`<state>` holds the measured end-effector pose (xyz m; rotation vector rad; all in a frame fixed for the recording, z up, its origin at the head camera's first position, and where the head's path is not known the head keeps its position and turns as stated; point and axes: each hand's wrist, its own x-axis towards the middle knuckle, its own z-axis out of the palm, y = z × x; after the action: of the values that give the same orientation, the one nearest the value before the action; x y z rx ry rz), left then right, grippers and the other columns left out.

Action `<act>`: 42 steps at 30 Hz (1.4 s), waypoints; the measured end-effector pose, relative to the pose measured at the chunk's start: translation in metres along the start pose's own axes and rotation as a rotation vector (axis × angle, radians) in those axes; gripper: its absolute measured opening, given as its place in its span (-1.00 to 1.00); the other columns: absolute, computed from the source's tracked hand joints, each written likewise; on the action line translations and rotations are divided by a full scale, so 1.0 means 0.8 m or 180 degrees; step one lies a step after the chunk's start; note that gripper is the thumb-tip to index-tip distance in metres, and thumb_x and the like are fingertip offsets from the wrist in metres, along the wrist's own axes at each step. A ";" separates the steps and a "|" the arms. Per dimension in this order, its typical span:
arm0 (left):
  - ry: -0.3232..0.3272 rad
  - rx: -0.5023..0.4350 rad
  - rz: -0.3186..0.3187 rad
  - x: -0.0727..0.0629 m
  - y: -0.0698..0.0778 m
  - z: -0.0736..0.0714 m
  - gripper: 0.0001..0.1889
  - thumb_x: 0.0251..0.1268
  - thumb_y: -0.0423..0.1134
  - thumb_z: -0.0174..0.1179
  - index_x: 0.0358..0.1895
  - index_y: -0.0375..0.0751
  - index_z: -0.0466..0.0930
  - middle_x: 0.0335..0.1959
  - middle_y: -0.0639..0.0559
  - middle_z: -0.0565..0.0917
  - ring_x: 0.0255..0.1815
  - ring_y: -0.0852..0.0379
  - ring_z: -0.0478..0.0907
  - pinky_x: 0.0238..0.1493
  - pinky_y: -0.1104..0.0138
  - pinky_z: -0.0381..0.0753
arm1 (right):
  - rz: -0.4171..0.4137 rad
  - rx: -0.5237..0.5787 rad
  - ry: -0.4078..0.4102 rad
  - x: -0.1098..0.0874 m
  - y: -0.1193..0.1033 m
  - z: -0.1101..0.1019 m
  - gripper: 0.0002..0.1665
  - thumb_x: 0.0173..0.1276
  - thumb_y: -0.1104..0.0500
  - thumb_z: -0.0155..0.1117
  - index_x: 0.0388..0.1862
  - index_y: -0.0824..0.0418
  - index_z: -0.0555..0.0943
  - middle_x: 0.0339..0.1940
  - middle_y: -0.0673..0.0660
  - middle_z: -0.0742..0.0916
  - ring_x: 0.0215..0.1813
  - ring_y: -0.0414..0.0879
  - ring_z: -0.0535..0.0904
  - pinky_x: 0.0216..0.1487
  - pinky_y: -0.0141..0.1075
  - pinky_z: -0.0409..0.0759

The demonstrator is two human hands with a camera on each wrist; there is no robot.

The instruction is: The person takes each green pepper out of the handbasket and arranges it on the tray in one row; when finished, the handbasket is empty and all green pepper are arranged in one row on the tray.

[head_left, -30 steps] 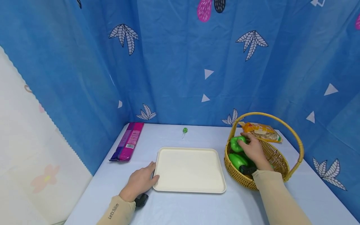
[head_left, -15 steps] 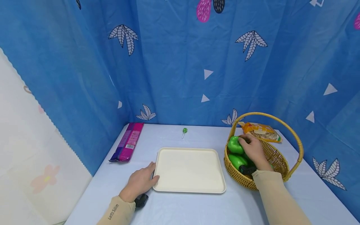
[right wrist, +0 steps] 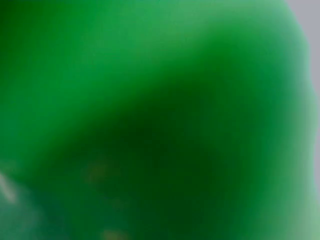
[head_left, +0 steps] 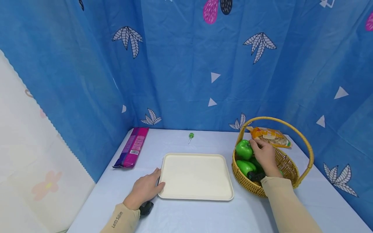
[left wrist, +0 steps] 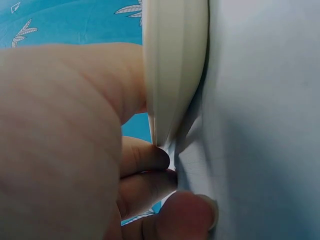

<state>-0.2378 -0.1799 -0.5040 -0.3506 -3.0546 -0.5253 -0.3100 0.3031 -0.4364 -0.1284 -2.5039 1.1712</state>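
Note:
In the head view a green bell pepper (head_left: 244,149) sits at the left side of a wicker basket (head_left: 247,186). My right hand (head_left: 265,157) reaches into the basket and holds the pepper by its right side. Below it lies another shiny green vegetable (head_left: 245,167), partly covered by the black wrist camera. Blurred green fills the right wrist view. My left hand (head_left: 144,188) rests at the left edge of a cream tray (head_left: 196,176). Its thumb lies over the rim, and the left wrist view shows the other fingertips (left wrist: 160,159) beside the tray's edge, near the table.
A pink and purple packet (head_left: 132,147) lies at the back left of the white table. Beyond the tray is a green lollipop (head_left: 191,136). An orange food bag (head_left: 270,136) lies behind the basket, whose tall handle (head_left: 291,127) arches over its right side. Blue curtain surrounds the table.
The pepper has turned and shifted slightly left in the basket, with my right hand at its side; that hand's fingers have changed position a little. My left hand and the tray have stayed still.

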 end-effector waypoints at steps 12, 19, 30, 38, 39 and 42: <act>-0.0014 -0.0007 -0.0006 0.001 0.002 -0.001 -0.28 0.39 0.08 0.25 0.48 -0.30 0.42 0.46 -0.22 0.49 0.31 -0.26 0.59 0.20 -0.11 0.61 | -0.0202 -0.0455 -0.0859 0.000 -0.006 -0.009 0.14 0.30 -0.36 0.37 0.66 0.18 0.21 0.66 0.48 0.11 0.46 0.51 0.28 0.19 0.38 0.47; -0.0013 -0.0022 0.0009 0.001 0.002 -0.002 -0.28 0.39 0.07 0.25 0.47 -0.31 0.42 0.46 -0.21 0.49 0.30 -0.26 0.59 0.20 -0.11 0.61 | -0.0323 -0.0360 -0.0682 -0.001 -0.003 -0.008 0.02 0.36 -0.30 0.34 0.63 0.18 0.27 0.56 0.47 0.31 0.30 0.41 0.45 0.09 0.30 0.57; -0.0018 -0.0087 0.0005 0.000 0.006 -0.003 -0.30 0.41 0.04 0.24 0.47 -0.33 0.42 0.45 -0.25 0.49 0.31 -0.27 0.58 0.22 -0.11 0.60 | -0.0248 -0.0106 -0.0577 0.001 -0.013 -0.015 0.01 0.40 -0.28 0.32 0.64 0.17 0.25 0.52 0.44 0.38 0.30 0.40 0.46 0.14 0.28 0.56; 0.0031 -0.0043 0.0031 -0.003 0.004 -0.001 -0.33 0.40 0.00 0.24 0.44 -0.37 0.45 0.43 -0.28 0.51 0.29 -0.30 0.59 0.19 -0.11 0.61 | -0.0270 -0.0089 -0.0646 0.005 -0.027 -0.028 0.05 0.40 -0.34 0.27 0.66 0.16 0.19 0.55 0.46 0.32 0.43 0.47 0.34 0.19 0.36 0.47; 0.0035 -0.0041 0.0031 -0.003 0.004 -0.001 -0.33 0.40 0.01 0.24 0.44 -0.36 0.45 0.43 -0.28 0.51 0.29 -0.30 0.59 0.19 -0.11 0.61 | -0.0272 -0.0100 -0.0640 0.005 -0.027 -0.030 0.04 0.40 -0.34 0.27 0.66 0.14 0.20 0.55 0.45 0.32 0.43 0.46 0.34 0.19 0.36 0.48; 0.0038 -0.0039 0.0020 -0.002 0.003 -0.001 -0.33 0.40 0.01 0.24 0.44 -0.35 0.45 0.43 -0.27 0.51 0.29 -0.29 0.60 0.18 -0.11 0.61 | -0.0315 -0.0134 -0.0608 0.002 -0.027 -0.032 0.02 0.40 -0.34 0.26 0.66 0.12 0.22 0.53 0.45 0.36 0.40 0.45 0.37 0.16 0.35 0.49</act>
<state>-0.2354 -0.1787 -0.5023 -0.3561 -3.0390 -0.5439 -0.3006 0.3080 -0.4042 0.1006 -2.6666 1.1393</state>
